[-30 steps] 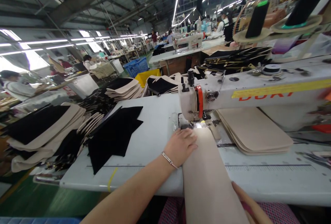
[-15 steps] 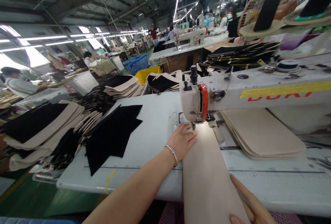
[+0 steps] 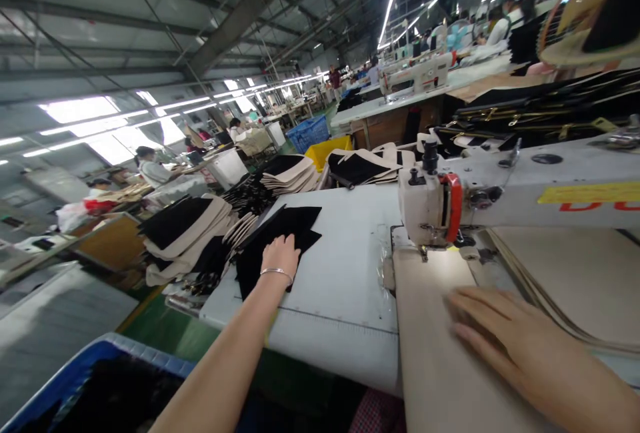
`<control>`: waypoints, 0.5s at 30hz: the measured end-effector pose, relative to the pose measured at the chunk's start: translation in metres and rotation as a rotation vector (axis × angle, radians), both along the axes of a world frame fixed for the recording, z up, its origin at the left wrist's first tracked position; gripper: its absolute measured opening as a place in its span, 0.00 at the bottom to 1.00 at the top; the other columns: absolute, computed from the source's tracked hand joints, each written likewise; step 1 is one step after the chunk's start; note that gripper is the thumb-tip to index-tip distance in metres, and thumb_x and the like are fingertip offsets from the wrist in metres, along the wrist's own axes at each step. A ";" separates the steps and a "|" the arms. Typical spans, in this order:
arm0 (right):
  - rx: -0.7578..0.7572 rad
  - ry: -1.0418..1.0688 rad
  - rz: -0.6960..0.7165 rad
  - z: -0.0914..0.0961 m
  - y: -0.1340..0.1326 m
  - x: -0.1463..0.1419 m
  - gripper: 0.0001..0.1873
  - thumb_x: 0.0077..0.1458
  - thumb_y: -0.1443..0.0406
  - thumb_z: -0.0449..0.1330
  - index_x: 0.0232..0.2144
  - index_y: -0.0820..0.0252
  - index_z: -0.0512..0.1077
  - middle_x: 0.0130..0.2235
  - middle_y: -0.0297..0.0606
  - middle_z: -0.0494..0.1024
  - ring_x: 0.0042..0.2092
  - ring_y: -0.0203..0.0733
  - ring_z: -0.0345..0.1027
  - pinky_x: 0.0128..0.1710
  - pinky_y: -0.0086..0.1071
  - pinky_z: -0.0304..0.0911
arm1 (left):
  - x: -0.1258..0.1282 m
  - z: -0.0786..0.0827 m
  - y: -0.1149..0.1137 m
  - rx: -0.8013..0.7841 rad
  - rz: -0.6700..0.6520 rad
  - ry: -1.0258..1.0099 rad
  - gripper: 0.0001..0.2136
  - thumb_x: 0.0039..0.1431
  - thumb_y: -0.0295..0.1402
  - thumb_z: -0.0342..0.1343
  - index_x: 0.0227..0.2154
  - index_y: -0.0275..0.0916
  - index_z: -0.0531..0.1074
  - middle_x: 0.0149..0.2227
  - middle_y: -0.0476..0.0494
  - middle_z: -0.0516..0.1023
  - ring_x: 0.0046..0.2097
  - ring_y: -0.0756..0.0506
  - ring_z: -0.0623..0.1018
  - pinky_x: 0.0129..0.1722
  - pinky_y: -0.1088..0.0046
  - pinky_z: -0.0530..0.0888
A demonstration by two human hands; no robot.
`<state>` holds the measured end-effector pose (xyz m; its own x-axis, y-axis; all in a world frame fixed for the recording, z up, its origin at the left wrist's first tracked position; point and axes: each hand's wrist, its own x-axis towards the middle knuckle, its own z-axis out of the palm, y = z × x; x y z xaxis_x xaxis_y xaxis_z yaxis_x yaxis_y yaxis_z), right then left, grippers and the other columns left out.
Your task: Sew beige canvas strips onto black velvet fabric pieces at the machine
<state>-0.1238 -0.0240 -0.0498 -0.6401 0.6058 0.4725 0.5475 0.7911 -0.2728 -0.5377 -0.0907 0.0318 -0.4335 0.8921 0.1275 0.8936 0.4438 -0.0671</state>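
Note:
My left hand (image 3: 280, 259), with a silver bangle at the wrist, rests palm down on the black fabric pieces (image 3: 260, 236) at the left of the sewing table. Its fingers reach forward over the cloth; the fingertips are partly hidden. My right hand (image 3: 505, 329), smeared a little by motion, lies with fingers stretched over a long beige panel (image 3: 425, 326). That panel runs from under the needle area of the sewing machine (image 3: 430, 213) down past the table's front edge. Right of it, under the machine arm, sits a stack of beige panels (image 3: 575, 279).
Bundles of black and beige pieces (image 3: 187, 226) sit beyond the table's left end. A blue crate (image 3: 107, 346) holding black material stands at lower left. Behind the table are a yellow bin (image 3: 327, 151) and zippered black pieces (image 3: 540, 113). Co-workers sit farther off.
My left hand has left the needle area and moved left onto the black pieces. My right hand has come up from the panel's lower edge onto its top. The view has swung left.

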 end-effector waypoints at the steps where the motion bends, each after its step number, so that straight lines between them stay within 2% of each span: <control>1: 0.027 -0.051 0.012 -0.001 0.009 -0.009 0.22 0.58 0.50 0.53 0.51 0.48 0.71 0.53 0.35 0.73 0.53 0.50 0.67 0.54 0.49 0.63 | -0.013 0.000 -0.006 -0.033 0.043 0.006 0.18 0.62 0.29 0.49 0.54 0.32 0.67 0.51 0.28 0.73 0.53 0.36 0.74 0.54 0.55 0.68; 3: 0.061 -0.125 0.016 -0.006 0.024 -0.019 0.23 0.60 0.50 0.52 0.53 0.50 0.69 0.55 0.37 0.71 0.54 0.51 0.65 0.55 0.51 0.60 | -0.030 -0.003 -0.013 -0.098 0.077 0.010 0.17 0.59 0.28 0.51 0.51 0.35 0.69 0.46 0.33 0.77 0.48 0.38 0.77 0.50 0.61 0.71; 5: 0.079 -0.150 0.009 -0.012 0.032 -0.022 0.23 0.61 0.52 0.51 0.55 0.50 0.67 0.55 0.37 0.70 0.55 0.50 0.64 0.55 0.51 0.59 | -0.035 -0.005 -0.013 -0.132 0.071 0.017 0.20 0.55 0.26 0.53 0.52 0.37 0.69 0.46 0.35 0.77 0.48 0.40 0.78 0.49 0.66 0.72; 7: 0.087 -0.152 0.006 -0.016 0.034 -0.020 0.23 0.61 0.52 0.51 0.55 0.50 0.67 0.56 0.36 0.70 0.55 0.49 0.63 0.55 0.49 0.58 | -0.036 0.001 -0.008 -0.139 0.056 0.030 0.23 0.51 0.23 0.54 0.52 0.37 0.69 0.45 0.36 0.78 0.47 0.41 0.78 0.48 0.67 0.72; 9: 0.083 -0.155 0.007 -0.014 0.033 -0.018 0.23 0.62 0.53 0.50 0.56 0.50 0.66 0.56 0.36 0.70 0.55 0.49 0.63 0.55 0.48 0.57 | -0.034 0.020 -0.004 -0.110 0.044 0.052 0.22 0.50 0.21 0.52 0.50 0.36 0.72 0.44 0.36 0.78 0.47 0.39 0.78 0.49 0.65 0.72; 11: 0.070 -0.169 0.018 -0.009 0.032 -0.019 0.23 0.62 0.53 0.50 0.57 0.49 0.65 0.55 0.36 0.69 0.55 0.48 0.63 0.55 0.48 0.58 | -0.030 0.047 -0.002 -0.040 0.039 0.084 0.20 0.53 0.21 0.49 0.49 0.35 0.73 0.47 0.34 0.77 0.49 0.37 0.76 0.51 0.61 0.70; 13: 0.063 -0.196 0.040 -0.002 0.031 -0.022 0.23 0.62 0.52 0.50 0.57 0.48 0.65 0.54 0.37 0.70 0.53 0.49 0.64 0.53 0.48 0.58 | -0.017 0.071 -0.006 0.037 0.012 0.104 0.20 0.55 0.23 0.49 0.50 0.37 0.73 0.50 0.37 0.76 0.52 0.38 0.75 0.55 0.61 0.68; 15: 0.068 -0.213 0.030 0.004 0.030 -0.026 0.24 0.61 0.51 0.50 0.57 0.47 0.65 0.52 0.39 0.71 0.51 0.50 0.65 0.51 0.48 0.59 | 0.005 0.081 -0.013 0.052 -0.119 -0.026 0.17 0.58 0.28 0.50 0.49 0.41 0.74 0.47 0.44 0.78 0.49 0.41 0.76 0.54 0.66 0.70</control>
<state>-0.1500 0.0058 -0.0455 -0.7469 0.5565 0.3640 0.5628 0.8206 -0.0996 -0.5322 -0.1037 0.1129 -0.3289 0.9299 0.1647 0.9412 0.3370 -0.0230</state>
